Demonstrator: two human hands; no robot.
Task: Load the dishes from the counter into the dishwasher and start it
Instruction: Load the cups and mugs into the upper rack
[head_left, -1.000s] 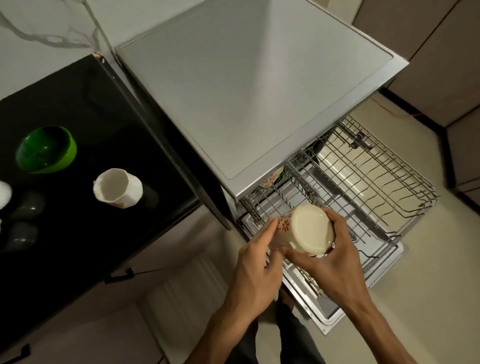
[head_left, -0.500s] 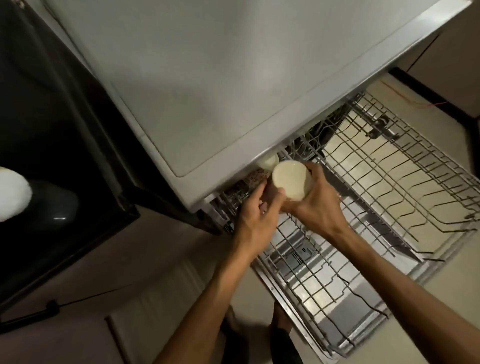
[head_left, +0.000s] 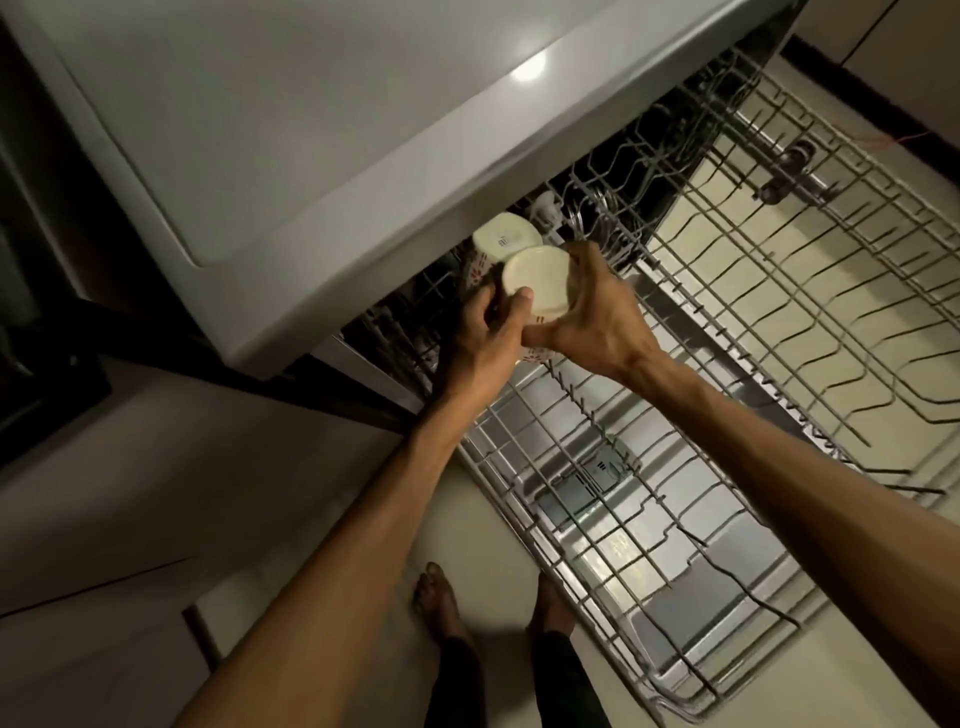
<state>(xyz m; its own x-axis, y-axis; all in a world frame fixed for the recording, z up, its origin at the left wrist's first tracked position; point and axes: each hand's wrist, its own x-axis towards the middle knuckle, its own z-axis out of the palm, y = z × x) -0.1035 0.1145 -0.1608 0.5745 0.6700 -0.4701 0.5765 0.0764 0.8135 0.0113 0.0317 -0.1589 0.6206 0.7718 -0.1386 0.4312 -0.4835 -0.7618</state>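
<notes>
Beige kitchen floor (head_left: 467, 525) runs beneath a dishwasher (head_left: 311, 130) whose grey top overhangs the pulled-out wire rack (head_left: 779, 291), leaving only a narrow gap at the rack's inner left corner; the rest of the rack lies open toward the right. Both hands grasp a cream cup (head_left: 537, 280) turned upside down, its flat base facing up and its long axis tilted toward the camera: the left hand (head_left: 483, 343) pinches the near side with thumb on the base edge, the right hand (head_left: 597, 317) wraps the far side. A second inverted cup (head_left: 506, 240) stands touching it, just under the overhang. Compared with half a second earlier, the cup sits lower and nearer that neighbour.
</notes>
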